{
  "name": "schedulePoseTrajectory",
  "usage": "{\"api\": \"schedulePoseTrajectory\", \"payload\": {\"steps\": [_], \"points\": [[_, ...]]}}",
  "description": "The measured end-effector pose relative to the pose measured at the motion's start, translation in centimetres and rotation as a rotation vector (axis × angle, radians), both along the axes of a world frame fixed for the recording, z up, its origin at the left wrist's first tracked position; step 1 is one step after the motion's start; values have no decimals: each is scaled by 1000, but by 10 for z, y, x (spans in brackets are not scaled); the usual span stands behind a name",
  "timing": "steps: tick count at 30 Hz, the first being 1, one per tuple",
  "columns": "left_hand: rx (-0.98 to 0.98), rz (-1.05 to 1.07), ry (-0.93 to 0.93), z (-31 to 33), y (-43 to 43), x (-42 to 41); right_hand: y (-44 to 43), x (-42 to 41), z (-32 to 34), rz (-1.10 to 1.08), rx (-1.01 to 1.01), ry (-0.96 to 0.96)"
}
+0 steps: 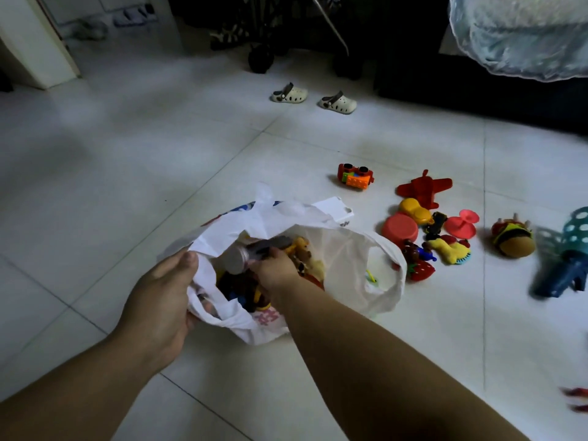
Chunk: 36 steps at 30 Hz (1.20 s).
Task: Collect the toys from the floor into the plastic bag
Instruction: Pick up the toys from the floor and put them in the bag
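Note:
A white plastic bag point(350, 249) lies open on the tiled floor, with several toys inside. My left hand point(162, 294) grips the bag's near-left rim and holds it open. My right hand point(276, 272) is inside the bag's mouth, closed on a grey cylindrical toy point(241, 257). To the right on the floor lie a red toy car point(354, 176), a red plane point(424, 186), a red round lid point(399, 229), a yellow toy point(413, 211), a pink spool point(461, 226), a strawberry point(421, 270) and a plush burger point(514, 238).
A blue spotted toy point(569, 256) lies at the far right, blurred. Two small white clogs point(313, 98) stand farther back near dark furniture and a stroller wheel point(261, 60). A white flat piece point(334, 208) lies behind the bag. Red bits point(576, 402) show at the right edge.

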<state>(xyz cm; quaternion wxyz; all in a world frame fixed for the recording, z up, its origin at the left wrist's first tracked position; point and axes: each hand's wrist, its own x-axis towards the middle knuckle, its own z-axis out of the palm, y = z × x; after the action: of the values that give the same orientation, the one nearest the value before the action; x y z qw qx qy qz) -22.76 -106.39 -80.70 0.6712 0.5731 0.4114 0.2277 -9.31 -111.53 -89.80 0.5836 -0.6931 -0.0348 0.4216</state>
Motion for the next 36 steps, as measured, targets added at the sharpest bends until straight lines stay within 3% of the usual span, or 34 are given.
{"api": "schedulePoseTrajectory", "payload": {"steps": [2, 6, 12, 16, 22, 29, 36], "points": [[7, -1, -9, -1, -1, 2, -4, 4, 0, 88, -19, -114], [3, -36, 15, -3, -4, 10, -26, 6, 10, 189, 91, -99], [37, -63, 14, -8, -7, 19, -90, -21, -10, 338, -13, -472], [66, -94, 22, -15, -4, 26, -193, -40, -26, 304, -289, -460], [57, -158, 34, -25, -6, 37, -296, -5, -28, 0, -616, -548], [109, -171, 51, -38, 2, 28, -258, 105, -29, 162, -841, -793], [195, -135, 84, -30, 2, 4, -220, 181, -73, 369, -955, -776]]}}
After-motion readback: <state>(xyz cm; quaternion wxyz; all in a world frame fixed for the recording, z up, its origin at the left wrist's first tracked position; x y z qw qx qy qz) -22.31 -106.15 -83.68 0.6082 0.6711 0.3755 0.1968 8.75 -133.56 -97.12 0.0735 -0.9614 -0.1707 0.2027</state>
